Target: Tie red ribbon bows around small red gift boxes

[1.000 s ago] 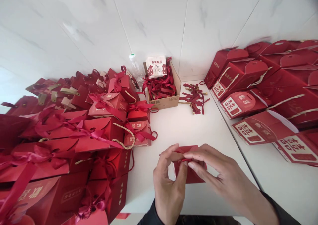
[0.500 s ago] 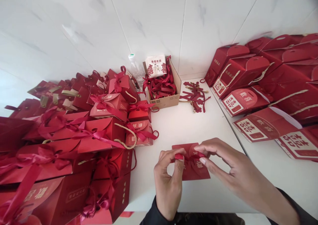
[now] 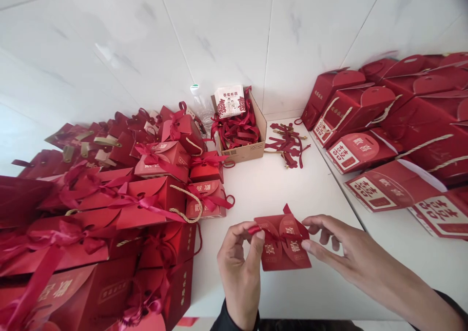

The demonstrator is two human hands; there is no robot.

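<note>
A small red gift box (image 3: 269, 260) with pale lettering lies on the white table in front of me, with a red satin ribbon (image 3: 276, 236) tied across its middle in a bow. My left hand (image 3: 241, 267) pinches the bow's left loop between thumb and forefinger. On the other side, my right hand (image 3: 340, 241) has its thumb and forefinger at the bow's right loop, a little apart with the ribbon between them, while its other fingers are loosely curled. One ribbon tail sticks up past the box's far edge.
Many red boxes with bows (image 3: 157, 192) crowd the left. A cardboard carton (image 3: 243, 151) of ribbons, with a printed card stack (image 3: 230, 101), stands at the wall beside a plastic bottle (image 3: 201, 104). Loose ribbon pieces (image 3: 288, 143) lie right of it. Red bags (image 3: 365, 107) fill the right.
Both hands have moved slightly apart, drawing the bow's loops outward. More of the box top and a ribbon tail now show. My right fingers have spread a little.
</note>
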